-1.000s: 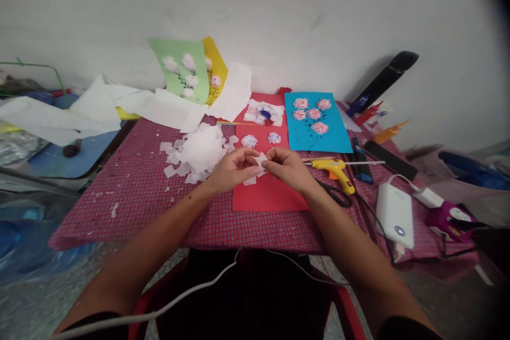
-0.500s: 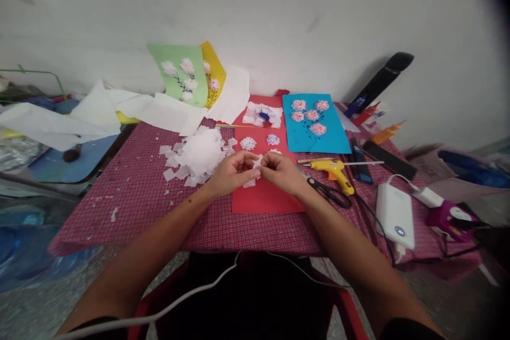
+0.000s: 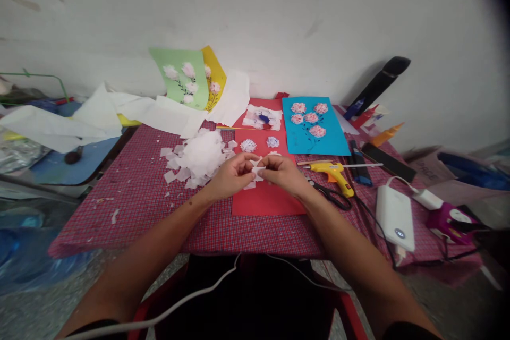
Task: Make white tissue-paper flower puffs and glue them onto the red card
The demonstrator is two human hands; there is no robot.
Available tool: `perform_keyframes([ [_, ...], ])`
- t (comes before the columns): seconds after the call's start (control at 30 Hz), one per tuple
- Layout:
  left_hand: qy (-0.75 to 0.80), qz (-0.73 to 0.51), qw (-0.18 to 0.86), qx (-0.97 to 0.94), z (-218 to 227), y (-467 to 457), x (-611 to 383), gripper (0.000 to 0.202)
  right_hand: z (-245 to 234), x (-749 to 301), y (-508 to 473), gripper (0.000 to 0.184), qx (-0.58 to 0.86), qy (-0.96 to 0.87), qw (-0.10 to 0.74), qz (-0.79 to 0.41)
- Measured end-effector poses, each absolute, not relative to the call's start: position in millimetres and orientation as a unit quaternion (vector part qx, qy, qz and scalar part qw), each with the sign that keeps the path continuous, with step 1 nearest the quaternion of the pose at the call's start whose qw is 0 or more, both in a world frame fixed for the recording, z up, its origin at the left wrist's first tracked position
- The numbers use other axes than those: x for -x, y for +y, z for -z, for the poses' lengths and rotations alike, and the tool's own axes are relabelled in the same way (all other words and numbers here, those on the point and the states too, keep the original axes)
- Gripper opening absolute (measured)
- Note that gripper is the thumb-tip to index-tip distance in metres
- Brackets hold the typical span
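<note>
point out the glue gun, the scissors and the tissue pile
glue gun [image 3: 333, 171], head view, on its yellow body
scissors [image 3: 324, 191], head view, about midway along their length
tissue pile [image 3: 202, 154], head view, on the middle of the heap

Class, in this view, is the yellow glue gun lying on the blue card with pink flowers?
No, the yellow glue gun lies on the red checked tablecloth, just below the blue card.
</note>
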State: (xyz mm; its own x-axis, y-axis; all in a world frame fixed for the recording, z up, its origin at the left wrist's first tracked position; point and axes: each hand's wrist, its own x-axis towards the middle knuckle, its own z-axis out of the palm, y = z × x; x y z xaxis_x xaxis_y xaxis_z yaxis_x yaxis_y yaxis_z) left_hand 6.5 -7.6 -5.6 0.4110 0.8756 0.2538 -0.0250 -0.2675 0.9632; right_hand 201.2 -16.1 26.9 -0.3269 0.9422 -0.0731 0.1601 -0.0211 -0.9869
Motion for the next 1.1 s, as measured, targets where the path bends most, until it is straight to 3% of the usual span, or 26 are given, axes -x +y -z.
perform_keyframes([
  [0.23, 0.354, -0.421, 0.544, -0.634, -2, -9, -6, 0.036, -27, -200, -16, 0.027, 0.480, -0.613, 0.373, -0.505],
  [0.47, 0.358, -0.444, 0.613, -0.547, -7, -7, -7, 0.023, -24, -200, -15, 0.028, 0.479, -0.574, 0.409, -0.523],
  [0.7, 0.348, -0.422, 0.663, -0.511, -3, -6, -7, 0.024, -22, -200, -14, 0.033, 0.460, -0.558, 0.430, -0.541],
  [1.1, 0.348, -0.414, 0.724, -0.427, -6, -8, -8, 0.030, -3, -198, -11, 0.022, 0.423, -0.613, 0.466, -0.477],
])
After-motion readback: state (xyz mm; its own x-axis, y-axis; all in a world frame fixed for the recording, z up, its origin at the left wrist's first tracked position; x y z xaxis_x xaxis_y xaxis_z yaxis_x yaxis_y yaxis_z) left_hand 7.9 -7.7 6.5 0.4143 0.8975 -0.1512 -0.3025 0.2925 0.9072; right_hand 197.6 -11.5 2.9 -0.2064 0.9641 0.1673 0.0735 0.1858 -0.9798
